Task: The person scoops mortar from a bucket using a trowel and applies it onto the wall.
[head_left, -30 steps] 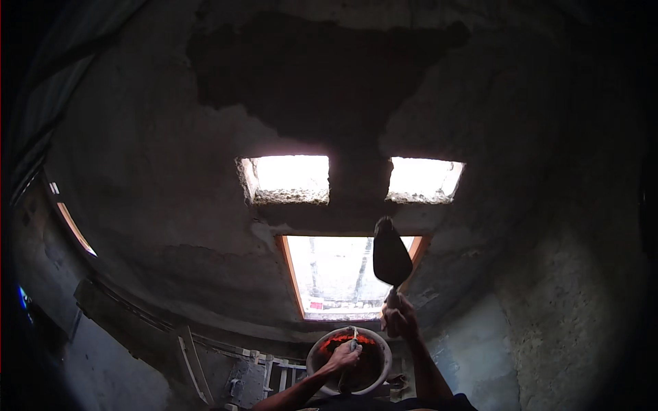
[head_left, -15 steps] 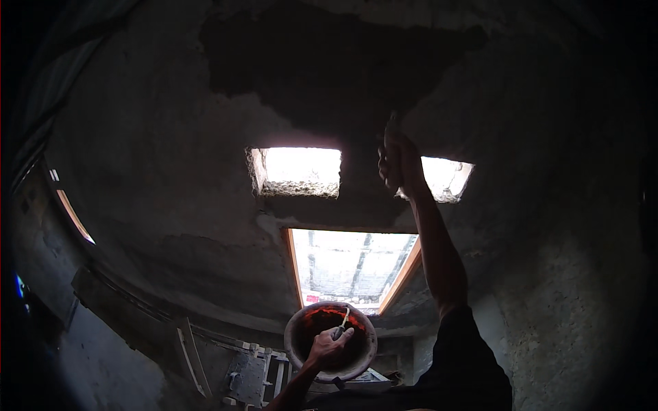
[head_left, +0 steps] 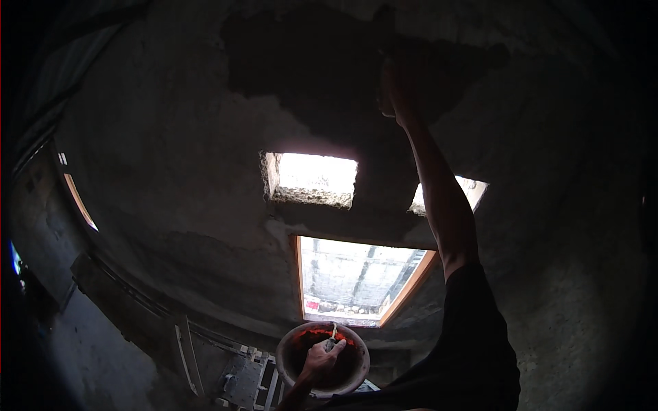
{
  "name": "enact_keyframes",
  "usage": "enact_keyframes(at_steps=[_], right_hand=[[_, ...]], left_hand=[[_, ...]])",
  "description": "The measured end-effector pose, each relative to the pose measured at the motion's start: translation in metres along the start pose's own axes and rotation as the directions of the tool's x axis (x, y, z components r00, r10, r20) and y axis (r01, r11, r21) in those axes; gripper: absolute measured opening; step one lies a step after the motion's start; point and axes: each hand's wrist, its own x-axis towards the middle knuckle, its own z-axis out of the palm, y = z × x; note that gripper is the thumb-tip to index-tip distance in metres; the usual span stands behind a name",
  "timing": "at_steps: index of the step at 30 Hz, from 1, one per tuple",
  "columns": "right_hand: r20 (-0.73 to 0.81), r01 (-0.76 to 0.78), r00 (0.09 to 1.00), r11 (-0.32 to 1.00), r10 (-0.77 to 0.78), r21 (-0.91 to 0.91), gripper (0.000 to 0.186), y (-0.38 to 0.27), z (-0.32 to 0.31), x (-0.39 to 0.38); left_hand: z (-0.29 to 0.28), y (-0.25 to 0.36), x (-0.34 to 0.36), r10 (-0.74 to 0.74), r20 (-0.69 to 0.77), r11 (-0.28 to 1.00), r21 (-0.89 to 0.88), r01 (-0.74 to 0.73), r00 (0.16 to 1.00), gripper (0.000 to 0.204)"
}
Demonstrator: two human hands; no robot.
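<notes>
Low in the view, my left hand (head_left: 319,362) is closed round the dark handle of a trowel (head_left: 333,337). Its pale, bent shank shows above the fist; I cannot see the blade. The hand is over the mouth of a round bucket (head_left: 363,363) with a grey rim and a dark interior, lit reddish at its far side. High up, my right hand (head_left: 396,92) is closed and raised to a dark, damp-looking plaster patch (head_left: 295,61) on the wall. It seems to grip a hand tool, but the dimness hides its shape.
Two rough-edged openings, the left (head_left: 315,179) and right one (head_left: 473,192), let in bright light. Below them is a wood-framed window (head_left: 363,274). Leaning boards (head_left: 185,353) and a slatted wooden frame (head_left: 264,383) stand at lower left.
My right hand has moved up from beside the right opening onto the dark patch, its arm stretched further. My left hand still holds the trowel over the bucket. The view has shifted slightly.
</notes>
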Motion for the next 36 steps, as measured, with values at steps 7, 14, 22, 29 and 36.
enact_keyframes(at_steps=[7, 14, 22, 29, 36], right_hand=[[0.088, 0.499, 0.752, 0.477, -0.653, -0.723, 0.042, 0.003, 0.031, 0.032], [0.207, 0.530, 0.615, 0.204, -0.761, -0.823, 0.041, 0.026, 0.023, 0.060], [0.293, 0.403, 0.553, -0.057, -0.780, -0.913, 0.025, 0.041, 0.041, 0.078], [0.339, 0.243, 0.645, -0.236, -0.686, -0.941, 0.028, 0.028, 0.026, 0.065], [0.321, 0.164, 0.651, -0.285, -0.688, -0.944, 0.043, 0.056, 0.010, 0.062]], left_hand=[[0.001, -0.022, 0.008, 0.009, -0.054, 0.999, -0.052, -0.011, 0.999, 0.042], [0.003, -0.017, 0.017, 0.005, -0.030, 1.000, -0.001, -0.005, 1.000, 0.044], [0.000, -0.016, 0.020, -0.025, -0.015, 1.000, 0.004, 0.025, 1.000, 0.036], [-0.006, -0.009, 0.013, -0.052, -0.031, 0.999, -0.003, 0.052, 0.998, 0.038], [-0.001, -0.010, 0.011, -0.035, -0.021, 0.999, 0.018, 0.035, 0.999, 0.042]])
